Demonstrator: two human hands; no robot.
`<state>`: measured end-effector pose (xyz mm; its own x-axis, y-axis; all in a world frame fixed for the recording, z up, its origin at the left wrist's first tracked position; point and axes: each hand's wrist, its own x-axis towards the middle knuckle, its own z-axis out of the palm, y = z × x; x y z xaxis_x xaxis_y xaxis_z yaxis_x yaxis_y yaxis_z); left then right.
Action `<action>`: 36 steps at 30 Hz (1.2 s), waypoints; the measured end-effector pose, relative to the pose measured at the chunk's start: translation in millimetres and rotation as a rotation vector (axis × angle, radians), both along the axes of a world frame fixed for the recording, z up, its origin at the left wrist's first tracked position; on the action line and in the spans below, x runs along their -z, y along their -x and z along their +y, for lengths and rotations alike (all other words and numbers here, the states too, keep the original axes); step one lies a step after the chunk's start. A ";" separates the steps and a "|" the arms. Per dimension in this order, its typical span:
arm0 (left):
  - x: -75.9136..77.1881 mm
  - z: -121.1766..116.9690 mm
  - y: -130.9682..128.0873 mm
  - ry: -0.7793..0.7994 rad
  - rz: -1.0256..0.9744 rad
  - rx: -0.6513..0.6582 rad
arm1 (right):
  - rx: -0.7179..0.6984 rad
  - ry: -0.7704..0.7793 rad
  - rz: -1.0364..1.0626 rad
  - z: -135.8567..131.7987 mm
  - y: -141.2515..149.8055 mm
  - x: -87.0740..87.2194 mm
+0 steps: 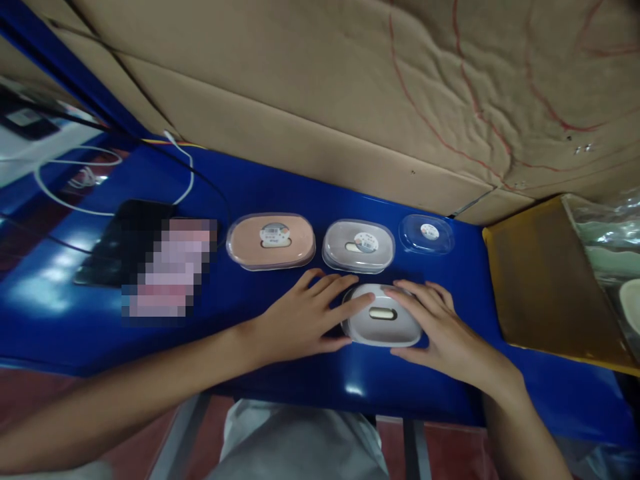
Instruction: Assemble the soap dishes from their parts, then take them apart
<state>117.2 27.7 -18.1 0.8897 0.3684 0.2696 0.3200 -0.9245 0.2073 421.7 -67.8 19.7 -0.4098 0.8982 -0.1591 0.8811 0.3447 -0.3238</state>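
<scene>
A grey oval lunch box (383,327) with a slot in its lid lies on the blue table (280,380) near the front edge. My left hand (305,317) rests at its left side, fingers spread and touching the lid. At the box's right side lies my right hand (445,330), fingers stretched over the lid's edge. Both hands press on the box from either side. Behind it stand a pink box under a clear cover (271,241), a grey box under a clear cover (359,246), and a loose clear cover (427,234) with a round sticker.
A dark phone (117,233) with a white cable (75,200) lies at the left beside a blurred-out patch. Brown cardboard (350,87) forms the back wall. A yellow cardboard box (545,280) with plastic-wrapped items stands at the right.
</scene>
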 end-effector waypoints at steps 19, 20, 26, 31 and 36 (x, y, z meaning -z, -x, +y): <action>0.1 2.5 1.5 0.045 0.037 -0.019 | -0.081 -0.205 -0.058 3.8 21.4 7.1; 0.1 2.4 1.8 0.037 0.041 -0.019 | -0.085 -0.216 -0.068 3.4 22.1 7.1; -0.8 2.9 2.6 0.013 0.077 -0.018 | -0.087 -0.255 -0.090 3.5 29.4 8.7; -2.1 3.8 2.3 -0.004 0.068 -0.039 | -0.087 -0.314 -0.125 4.5 36.1 15.8; -2.6 3.8 2.1 -0.023 0.074 -0.031 | -0.064 -0.282 -0.115 5.0 37.2 17.3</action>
